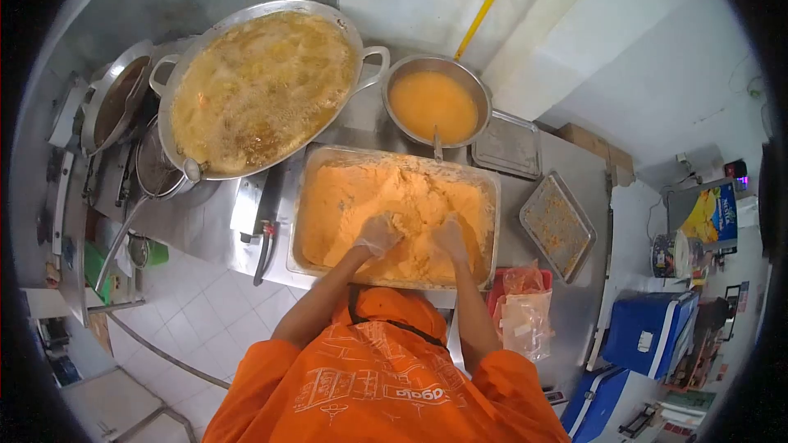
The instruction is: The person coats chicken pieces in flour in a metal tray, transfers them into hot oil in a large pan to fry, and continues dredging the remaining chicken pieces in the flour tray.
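White walls (419, 0) and a pale tiled floor (189, 312) frame a steel desk (574, 308) in what looks like a cooking area. At its far left stands a wide two-handled pan (287, 6) of bubbling oil (267, 86); just right of that, a metal bowl (483, 102) holds orange liquid (431, 107), with a handle leaning on its near rim. Nearest the person's body lies a rectangular metal tray (494, 221), its long axis running left to right across the person's front, and inside it spreads orange powder (357, 184), smoother toward the left, lumpier around the middle. Both hands, in clear gloves, reach over the near rim into this powder. The left hand (377, 235) sits near the middle of the tray, fingers bent and pointing inward; the right hand (449, 238) sits farther right, fingertips sunk from sight. They are apart from each other, with a clumpy heap (417, 230) between: right of the left hand, left of the right hand, and seemingly nearer the left. Whether either grip is closed on anything, I cannot tell, since powder hides the fingertips. Beyond the tray's right side, a smaller crumb-strewn tray (581, 257) sits at a slant.
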